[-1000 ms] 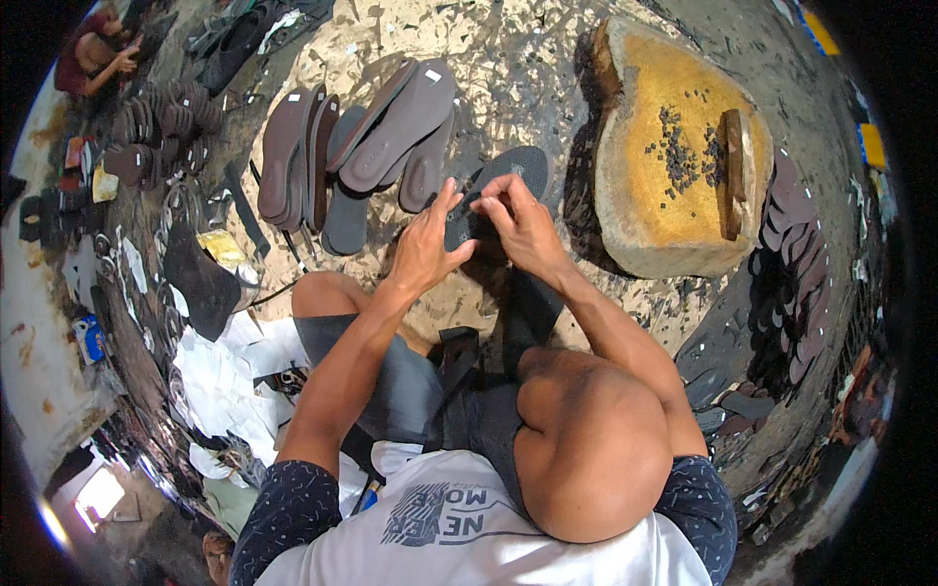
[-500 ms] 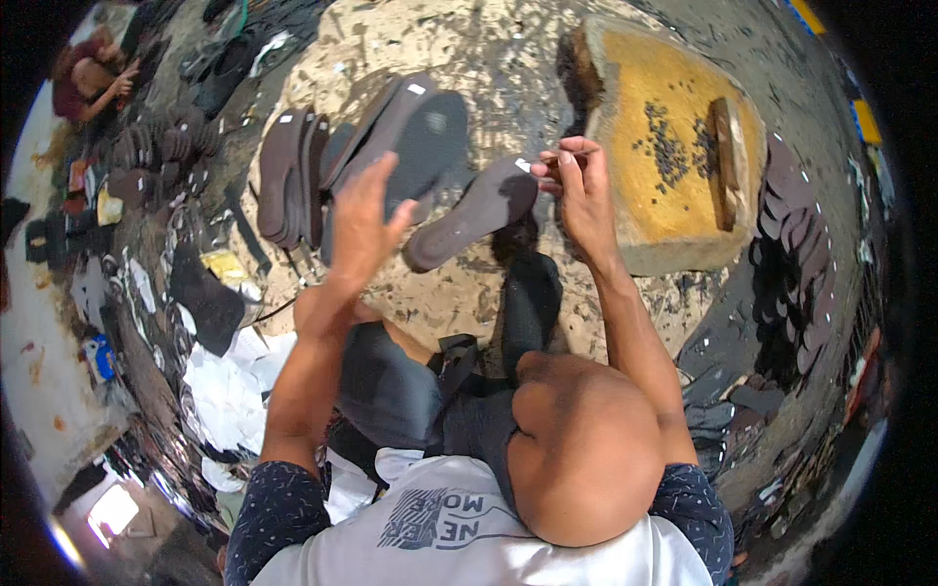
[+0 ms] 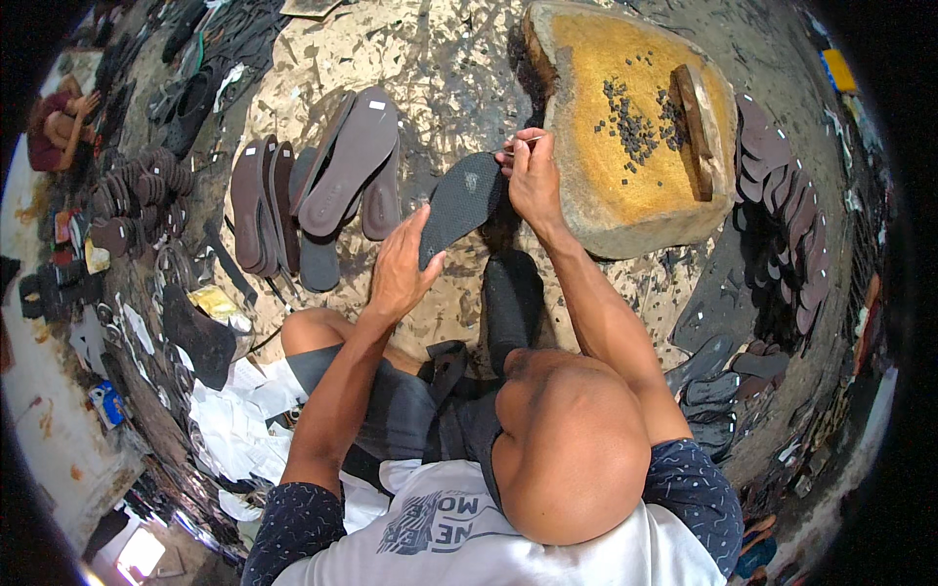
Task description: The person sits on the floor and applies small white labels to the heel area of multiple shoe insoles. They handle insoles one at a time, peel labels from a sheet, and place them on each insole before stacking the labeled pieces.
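Between my hands is a shoe sole (image 3: 457,207), its dark, textured face up, with a small pale mark near the toe end. My left hand (image 3: 399,266) holds the heel end, thumb on one side and fingers along the other edge. At the toe end, my right hand (image 3: 533,184) is closed in a pinch on a thin, light-coloured tool (image 3: 529,141); its exact kind is too small to make out. Left of the sole lies a pile of brown soles (image 3: 354,161), some with white labels. Beside that, more brown soles (image 3: 256,210) lean together.
At the right, a thick block with a yellow top (image 3: 586,98) bears many small black pieces (image 3: 635,132) and a wooden bar (image 3: 696,137). Brown soles (image 3: 796,210) lie in a row beyond it. White sheets (image 3: 234,420) lie at my left; another person (image 3: 59,127) sits far left.
A brown, labelled sole face lay between my hands before; now a dark, textured face is up there. My left hand has come down onto the sole, and my right hand's fingers have closed more.
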A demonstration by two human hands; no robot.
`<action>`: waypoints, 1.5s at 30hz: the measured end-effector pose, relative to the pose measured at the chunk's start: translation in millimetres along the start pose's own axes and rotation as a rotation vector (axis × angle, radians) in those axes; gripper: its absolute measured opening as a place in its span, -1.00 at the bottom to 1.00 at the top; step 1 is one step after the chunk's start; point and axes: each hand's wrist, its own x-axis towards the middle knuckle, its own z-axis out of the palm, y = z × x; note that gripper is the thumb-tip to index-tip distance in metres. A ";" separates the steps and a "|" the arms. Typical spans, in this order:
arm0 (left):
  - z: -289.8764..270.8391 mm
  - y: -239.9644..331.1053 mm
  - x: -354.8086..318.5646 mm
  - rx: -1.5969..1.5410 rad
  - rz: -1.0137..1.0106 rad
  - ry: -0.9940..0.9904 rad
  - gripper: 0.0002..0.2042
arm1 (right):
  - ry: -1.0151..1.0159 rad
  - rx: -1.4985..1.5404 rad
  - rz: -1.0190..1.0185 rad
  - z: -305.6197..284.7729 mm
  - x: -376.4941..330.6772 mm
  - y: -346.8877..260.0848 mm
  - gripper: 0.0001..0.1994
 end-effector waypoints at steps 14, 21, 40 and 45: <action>4.0 -10.3 -0.7 0.026 0.001 0.003 -0.09 | -0.164 -0.401 -0.317 -5.8 -19.0 -12.1 -0.87; 5.3 -10.7 -1.1 -0.011 -0.036 0.010 -0.04 | -0.205 -0.526 -0.398 -6.3 -20.6 -15.5 -0.89; 0.4 -12.1 1.5 -0.139 -0.135 -0.029 0.08 | -0.477 -0.293 -0.366 35.5 -66.8 -23.6 -0.90; 1.7 -14.7 -2.5 -0.105 -0.124 -0.014 0.05 | -0.490 -0.502 -0.458 23.3 -94.7 -20.6 -0.91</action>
